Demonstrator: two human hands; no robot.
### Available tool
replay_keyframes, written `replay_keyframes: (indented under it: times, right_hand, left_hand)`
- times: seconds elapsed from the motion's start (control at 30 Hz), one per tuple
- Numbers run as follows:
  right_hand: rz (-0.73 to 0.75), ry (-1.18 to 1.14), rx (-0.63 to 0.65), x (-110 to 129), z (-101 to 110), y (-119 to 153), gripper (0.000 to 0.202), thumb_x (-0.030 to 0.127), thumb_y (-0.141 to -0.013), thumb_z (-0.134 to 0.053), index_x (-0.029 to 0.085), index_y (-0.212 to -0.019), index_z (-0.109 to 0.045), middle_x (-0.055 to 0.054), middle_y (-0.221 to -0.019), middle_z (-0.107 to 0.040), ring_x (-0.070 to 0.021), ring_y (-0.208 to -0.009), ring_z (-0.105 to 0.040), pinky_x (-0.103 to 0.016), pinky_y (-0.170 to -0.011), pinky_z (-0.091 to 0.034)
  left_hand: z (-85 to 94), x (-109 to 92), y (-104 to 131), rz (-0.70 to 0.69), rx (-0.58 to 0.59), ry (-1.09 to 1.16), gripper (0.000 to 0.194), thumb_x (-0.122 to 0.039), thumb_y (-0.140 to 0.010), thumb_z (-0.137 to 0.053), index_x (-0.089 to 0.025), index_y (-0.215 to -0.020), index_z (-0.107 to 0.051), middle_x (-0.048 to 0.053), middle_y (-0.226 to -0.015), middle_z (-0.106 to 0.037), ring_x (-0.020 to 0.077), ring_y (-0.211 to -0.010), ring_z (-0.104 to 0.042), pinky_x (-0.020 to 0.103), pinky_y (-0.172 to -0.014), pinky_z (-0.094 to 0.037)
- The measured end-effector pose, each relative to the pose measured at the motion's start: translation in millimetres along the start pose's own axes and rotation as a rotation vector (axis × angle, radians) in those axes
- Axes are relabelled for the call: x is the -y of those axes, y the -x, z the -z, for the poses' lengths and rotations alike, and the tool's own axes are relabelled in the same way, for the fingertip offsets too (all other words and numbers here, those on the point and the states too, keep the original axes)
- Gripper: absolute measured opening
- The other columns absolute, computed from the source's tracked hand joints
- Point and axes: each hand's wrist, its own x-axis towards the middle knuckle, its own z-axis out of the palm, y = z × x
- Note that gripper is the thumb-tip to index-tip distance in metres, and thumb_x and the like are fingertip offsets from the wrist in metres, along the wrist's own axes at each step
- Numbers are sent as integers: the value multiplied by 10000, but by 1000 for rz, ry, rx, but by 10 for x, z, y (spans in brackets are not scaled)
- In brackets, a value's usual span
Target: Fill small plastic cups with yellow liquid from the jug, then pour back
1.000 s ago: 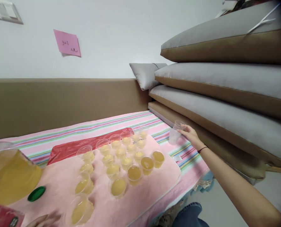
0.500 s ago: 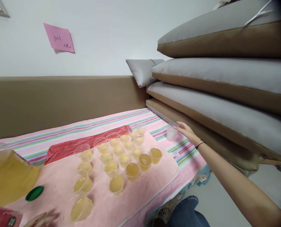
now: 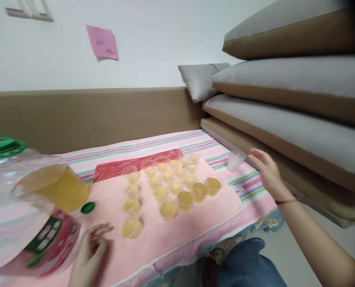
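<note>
Striped cloth [image 3: 153, 142] partly covered, left hand [image 3: 90, 251] blurred, half-curled, right hand [image 3: 267, 173] open near clear cup [image 3: 235, 161]

Home-like room, stacked cushions [image 3: 285, 75], striped cloth [image 3: 153, 142]

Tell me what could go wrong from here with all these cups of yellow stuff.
The left hand is near the closest filled cup; a careless sweep might tip it onto the pink mat.
The large container of yellow liquid looks open, so a bump could slop it.
The right hand could knock over the clear cup beside it.
</note>
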Motion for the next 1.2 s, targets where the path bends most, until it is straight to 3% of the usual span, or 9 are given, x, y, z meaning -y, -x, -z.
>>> replay_keyframes:
  times: [0.07, 0.2, 0.3, 0.4, 0.53, 0.73, 0.83, 1.03, 1.2]
  right_hand:
    - [32, -79, 29, 155, -14, 452, 422, 503, -720, -738, 296, -1080, -660, -60, -1308, -635, -302, -1313, -508, -490, -1168, -326]
    - [-88, -110, 187, 331, -102, 1451, 372, 481, -758, -715, 384, -1114, -670, -11, -1322, -637, -319, -1364, -456, -502, -1180, -318]
    - [-148, -69, 351, 344, -218, 2040, 426, 485, -777, -696, 355, -1180, -652, -43, -1356, -618, -335, -1336, -486, -526, -1147, -361]
    - [-164, -75, 430, 297, -298, 2370, 460, 467, -752, -729, 315, -1180, -650, -72, -1364, -616, -328, -1331, -496, -481, -1111, -416]
    - [-198, -43, 358, 208, -240, 2508, 456, 484, -749, -723, 308, -1164, -654, -75, -1351, -626, -326, -1310, -520, -455, -1065, -464]
    - [-211, -39, 267, 103, -28, 2555, 444, 493, -720, -744, 305, -1115, -664, -72, -1298, -653, -336, -1280, -544, -515, -1124, -387]
    - [-227, -108, 258, 100, -17, 2559, 419, 472, -730, -748, 298, -1103, -672, -85, -1267, -671, -340, -1229, -586, -525, -1082, -434]
    - [-237, -261, 188, 110, -81, 2499, 311, 446, -764, -730, 305, -1040, -708, -70, -1173, -713, -309, -1123, -653, -515, -1036, -483]
    - [-232, -264, 227, 111, -85, 2513, 277, 430, -793, -707, 327, -1050, -709, -49, -1159, -726, -292, -1092, -672, -471, -983, -524]
  left_hand:
    - [15, -160, 60, 21, 126, 54, 461, -420, -662, -705, -238, -1049, -534, 92, -1112, -688, 228, -776, -672, 414, -724, -584]
    - [11, -322, 198, 32, 201, 61, 521, -378, -650, -763, -228, -1085, -520, 99, -1139, -648, 226, -961, -649, 393, -836, -551]
    - [-80, -383, 283, 5, 157, 46, 634, -408, -644, -785, -233, -1170, -478, 95, -1161, -620, 238, -1068, -618, 421, -931, -505]
    - [-232, -409, 330, -18, 88, 113, 692, -406, -648, -786, -241, -1221, -435, 104, -1190, -599, 247, -1121, -602, 415, -936, -489]
    - [-435, -387, 349, 6, -7, 221, 705, -396, -621, -804, -236, -1189, -420, 103, -1159, -607, 250, -1106, -616, 425, -941, -482]
    - [-628, -406, 370, 5, 1, 256, 594, -370, -643, -803, -221, -1113, -472, 99, -1154, -633, 242, -1112, -624, 423, -984, -477]
    - [-667, -479, 399, -11, -22, 257, 486, -366, -692, -767, -215, -1077, -512, 89, -1137, -640, 237, -1113, -619, 422, -1003, -470]
    - [-750, -689, 446, -92, -9, 270, 543, -362, -699, -751, -206, -1167, -523, 82, -1138, -642, 237, -1116, -621, 398, -998, -478]
    - [-884, -856, 399, -123, 34, 224, 529, -343, -696, -749, -207, -1170, -557, 98, -1162, -652, 252, -1099, -634, 396, -955, -488]
